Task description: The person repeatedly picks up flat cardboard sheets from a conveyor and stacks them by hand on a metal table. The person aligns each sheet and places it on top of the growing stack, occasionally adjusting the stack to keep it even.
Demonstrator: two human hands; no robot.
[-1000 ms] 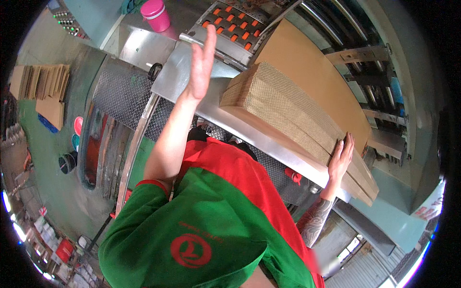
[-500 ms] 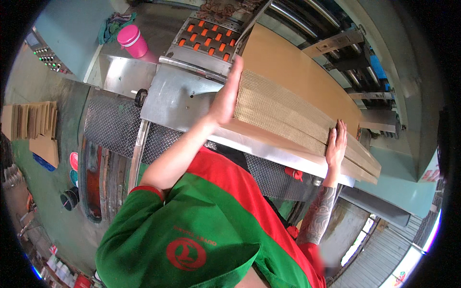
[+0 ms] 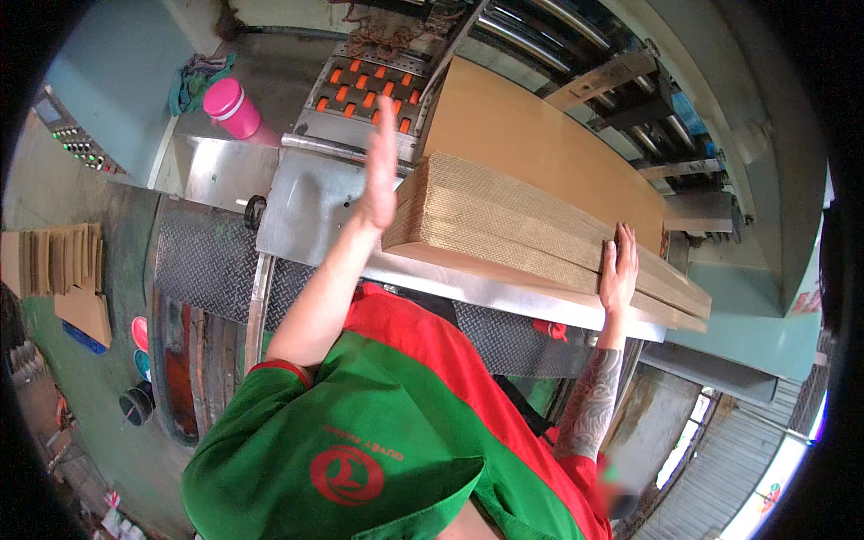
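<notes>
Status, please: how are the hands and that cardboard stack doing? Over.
Left hand open beside cardboard stack, contact unclear. Right hand flat against it. Brown board beyond the stack. Nothing visible between left hand and stack.

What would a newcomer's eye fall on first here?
Probably the thick cardboard stack across the middle, with the right hand laid on it and the open left hand beside its left end. Next come the bright red-and-green shirt filling the lower middle, the pink tub at upper left and the orange rollers near the top.
</notes>
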